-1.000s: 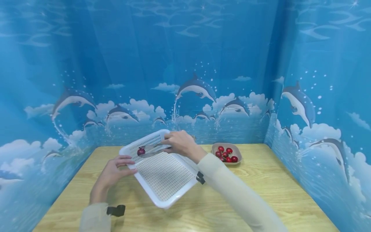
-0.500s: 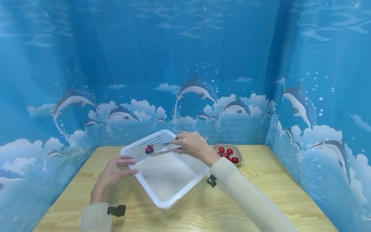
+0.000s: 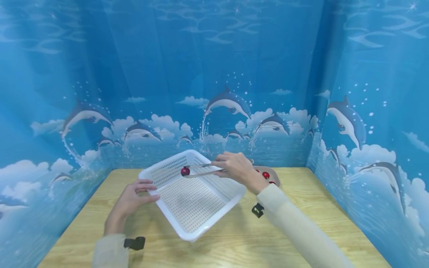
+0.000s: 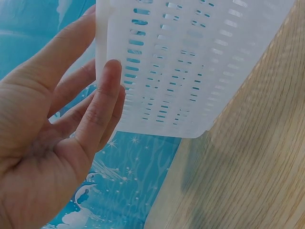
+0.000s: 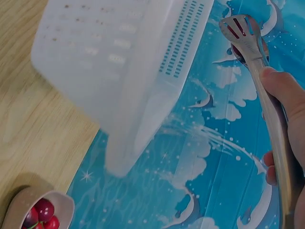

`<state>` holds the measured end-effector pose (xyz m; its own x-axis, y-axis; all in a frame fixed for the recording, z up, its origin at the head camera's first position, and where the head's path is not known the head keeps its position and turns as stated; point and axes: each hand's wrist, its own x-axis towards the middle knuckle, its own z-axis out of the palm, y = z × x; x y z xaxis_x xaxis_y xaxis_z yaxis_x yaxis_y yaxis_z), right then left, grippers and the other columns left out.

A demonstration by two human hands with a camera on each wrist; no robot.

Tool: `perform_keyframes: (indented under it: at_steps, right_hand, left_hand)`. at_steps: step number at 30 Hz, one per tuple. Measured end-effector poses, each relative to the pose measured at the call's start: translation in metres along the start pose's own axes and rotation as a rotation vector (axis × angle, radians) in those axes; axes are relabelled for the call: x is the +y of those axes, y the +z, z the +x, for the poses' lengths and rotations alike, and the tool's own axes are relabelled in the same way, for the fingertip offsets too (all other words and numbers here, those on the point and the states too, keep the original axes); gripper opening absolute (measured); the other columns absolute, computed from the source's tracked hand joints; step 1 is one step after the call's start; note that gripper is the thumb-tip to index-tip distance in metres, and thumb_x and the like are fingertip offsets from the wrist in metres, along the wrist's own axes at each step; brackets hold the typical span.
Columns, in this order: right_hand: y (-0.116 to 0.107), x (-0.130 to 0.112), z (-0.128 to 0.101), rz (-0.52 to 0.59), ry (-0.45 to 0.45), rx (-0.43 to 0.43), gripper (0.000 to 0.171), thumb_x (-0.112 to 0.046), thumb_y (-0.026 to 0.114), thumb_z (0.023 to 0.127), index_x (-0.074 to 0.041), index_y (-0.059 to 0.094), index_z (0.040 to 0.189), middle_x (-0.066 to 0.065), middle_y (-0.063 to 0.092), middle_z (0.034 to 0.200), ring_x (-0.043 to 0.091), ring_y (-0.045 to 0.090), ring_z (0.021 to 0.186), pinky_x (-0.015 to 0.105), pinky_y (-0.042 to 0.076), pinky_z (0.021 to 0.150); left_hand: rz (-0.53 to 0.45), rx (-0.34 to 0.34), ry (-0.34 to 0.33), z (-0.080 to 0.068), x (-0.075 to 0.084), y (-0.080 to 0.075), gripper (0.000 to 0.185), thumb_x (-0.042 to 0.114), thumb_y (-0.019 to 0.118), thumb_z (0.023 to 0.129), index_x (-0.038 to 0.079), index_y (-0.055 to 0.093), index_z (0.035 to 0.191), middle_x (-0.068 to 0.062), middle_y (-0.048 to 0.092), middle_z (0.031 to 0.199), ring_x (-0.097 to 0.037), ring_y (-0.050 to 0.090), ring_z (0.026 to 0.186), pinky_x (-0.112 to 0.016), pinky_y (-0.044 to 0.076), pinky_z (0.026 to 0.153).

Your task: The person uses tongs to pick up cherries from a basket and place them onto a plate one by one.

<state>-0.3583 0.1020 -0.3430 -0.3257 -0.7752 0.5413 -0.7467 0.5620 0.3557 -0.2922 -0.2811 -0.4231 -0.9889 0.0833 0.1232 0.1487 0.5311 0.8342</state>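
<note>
My left hand (image 3: 134, 199) grips the left rim of a white perforated plastic basket (image 3: 189, 234). In the left wrist view, the fingers and thumb of the left hand (image 4: 52, 119) take the basket's edge (image 4: 167, 62). The basket is tilted and held above the table. With my right hand (image 3: 236, 169) I hold metal tongs (image 3: 202, 173), and a dark red cherry (image 3: 185, 171) sits between their tips, over the basket. In the right wrist view, the slotted head of the tongs (image 5: 243, 36) mostly hides the cherry; red shows through the slots.
A beige dish (image 3: 274, 175) with several red cherries (image 3: 266, 175) stands at the back right, partly hidden by my right hand. The wooden table (image 3: 301, 216) is bounded by blue dolphin-print curtains (image 3: 167, 93) at the back and sides.
My right hand, the tongs and the cherry have moved to the right across the basket, towards the dish. My left hand and the basket have stayed nearly still.
</note>
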Motion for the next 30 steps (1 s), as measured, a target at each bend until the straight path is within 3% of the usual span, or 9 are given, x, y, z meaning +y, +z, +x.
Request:
perform_keyframes:
  at_steps: [6,15,30]
  right_hand:
    - [-0.002,0.010,-0.013,0.046,-0.003,0.033,0.027,-0.035,0.081,0.088,-0.025,0.079,0.112,-0.006,0.078,0.103,0.010,0.072,0.087,0.018,0.056,0.058]
    - [-0.007,0.023,-0.034,0.045,0.008,0.074,0.026,-0.034,0.083,0.084,-0.022,0.081,0.107,-0.004,0.078,0.097,0.011,0.069,0.077,0.014,0.043,0.048]
    - [-0.008,0.030,-0.043,0.041,0.050,0.026,0.027,-0.035,0.083,0.086,-0.020,0.081,0.109,-0.001,0.079,0.100,0.013,0.071,0.079,0.018,0.053,0.054]
  left_hand:
    - [-0.013,0.001,0.010,0.000,-0.001,0.000,0.057,0.026,0.085,0.085,-0.006,0.067,0.128,-0.024,0.049,0.152,-0.048,0.056,0.132,-0.058,0.052,0.109]
    - [-0.025,-0.017,0.015,0.001,0.000,0.005,0.055,0.028,0.085,0.086,-0.003,0.068,0.128,-0.023,0.048,0.153,-0.047,0.056,0.133,-0.056,0.053,0.109]
    - [-0.015,-0.015,0.018,-0.003,-0.001,0.000,0.057,0.027,0.085,0.086,-0.004,0.066,0.130,-0.023,0.048,0.153,-0.047,0.056,0.133,-0.057,0.052,0.109]
